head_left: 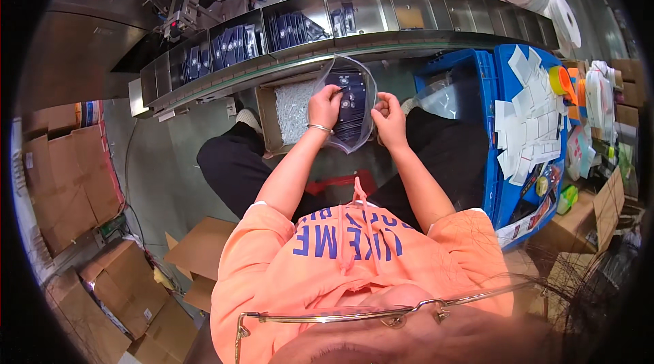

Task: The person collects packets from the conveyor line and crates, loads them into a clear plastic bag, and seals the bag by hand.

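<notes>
A clear plastic bag (pixel 371 78) stands open-mouthed between my hands, above my lap. Inside it is a stack of flat dark blue packets (pixel 353 108) with light markings. My left hand (pixel 324 106), a bracelet at its wrist, is curled at the bag's left side, with thumb and fingers closed against the packets' edge. Whether those fingers pinch a packet or the film is hidden. My right hand (pixel 390 118) is closed at the bag's right edge, thumb and fingertips pinching the film.
Ahead runs a metal conveyor (pixel 368 33) with compartments, several holding dark packets. Below it stands a carton (pixel 272 132) of small white pieces. At right are blue crates (pixel 490 125), paper slips (pixel 528 118) and a tape roll (pixel 560 81). Cardboard boxes (pixel 71 180) stack up at left.
</notes>
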Tool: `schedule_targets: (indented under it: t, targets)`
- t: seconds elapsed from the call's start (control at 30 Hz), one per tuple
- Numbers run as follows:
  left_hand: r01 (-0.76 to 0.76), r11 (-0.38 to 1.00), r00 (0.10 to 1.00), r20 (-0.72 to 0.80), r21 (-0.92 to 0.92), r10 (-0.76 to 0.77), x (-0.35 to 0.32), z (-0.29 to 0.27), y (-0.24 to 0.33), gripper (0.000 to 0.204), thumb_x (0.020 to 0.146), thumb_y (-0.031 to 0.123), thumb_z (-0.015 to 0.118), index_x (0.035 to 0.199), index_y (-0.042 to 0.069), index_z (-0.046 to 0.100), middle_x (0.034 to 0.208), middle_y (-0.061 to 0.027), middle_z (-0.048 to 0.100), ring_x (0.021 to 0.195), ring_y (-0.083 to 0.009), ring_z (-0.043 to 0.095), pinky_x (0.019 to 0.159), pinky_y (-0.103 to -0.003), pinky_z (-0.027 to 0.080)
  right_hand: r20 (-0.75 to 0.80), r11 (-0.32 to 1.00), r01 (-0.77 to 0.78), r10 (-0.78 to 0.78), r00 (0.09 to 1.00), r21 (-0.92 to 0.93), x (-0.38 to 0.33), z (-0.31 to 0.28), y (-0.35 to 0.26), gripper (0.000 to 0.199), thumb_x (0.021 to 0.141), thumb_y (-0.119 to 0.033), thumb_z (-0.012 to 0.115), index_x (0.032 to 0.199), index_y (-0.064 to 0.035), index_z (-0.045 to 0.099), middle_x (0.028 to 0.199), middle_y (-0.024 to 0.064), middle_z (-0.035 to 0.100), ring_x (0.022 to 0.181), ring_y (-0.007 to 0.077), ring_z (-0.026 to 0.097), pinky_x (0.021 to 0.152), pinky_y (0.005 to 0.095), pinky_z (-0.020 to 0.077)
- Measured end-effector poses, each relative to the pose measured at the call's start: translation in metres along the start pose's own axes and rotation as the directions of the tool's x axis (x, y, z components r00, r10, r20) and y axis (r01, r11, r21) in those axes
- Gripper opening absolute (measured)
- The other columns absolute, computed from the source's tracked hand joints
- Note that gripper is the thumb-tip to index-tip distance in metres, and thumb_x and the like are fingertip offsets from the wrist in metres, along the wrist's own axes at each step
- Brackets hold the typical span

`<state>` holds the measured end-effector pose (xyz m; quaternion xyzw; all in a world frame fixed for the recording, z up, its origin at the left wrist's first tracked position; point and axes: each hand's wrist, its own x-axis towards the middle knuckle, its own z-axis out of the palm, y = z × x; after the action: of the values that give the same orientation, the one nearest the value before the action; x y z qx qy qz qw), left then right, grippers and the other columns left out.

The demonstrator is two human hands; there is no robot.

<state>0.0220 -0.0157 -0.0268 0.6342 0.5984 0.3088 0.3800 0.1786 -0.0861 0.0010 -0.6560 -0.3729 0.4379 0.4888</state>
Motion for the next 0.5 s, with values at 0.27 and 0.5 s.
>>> schedule_targets:
  t: [0.27,0.5]
  targets:
    - [-0.640,0.610,0.768,0.432,0.468,0.473,-0.018,0.008,0.008,0.028,0.072,0.019,0.054,0.097,0.014,0.064,0.113,-0.0085,0.053,0.105,-0.0265,0.047,0.082,-0.044,0.041,0.003,0.995,0.102,-0.102,0.995,0.006,0.006,0.004,-0.004,0.030,0.076,0.002,0.056,0.106,0.0009,0.053,0.077,0.0017,0.055,0.066,0.0067,0.052,0.061,0.0210,0.0446]
    - [-0.646,0.471,0.754,0.602,0.601,0.265,-0.037,0.016,-0.030,0.048,0.084,0.023,0.043,0.131,0.026,0.042,0.148,-0.0079,0.018,0.137,-0.0349,0.009,0.102,-0.063,0.013,0.150,0.976,0.098,-0.069,0.986,-0.195,0.006,0.012,-0.012,0.027,0.075,0.003,0.055,0.102,0.0002,0.055,0.077,0.0040,0.054,0.066,0.0091,0.053,0.062,0.0221,0.0446]
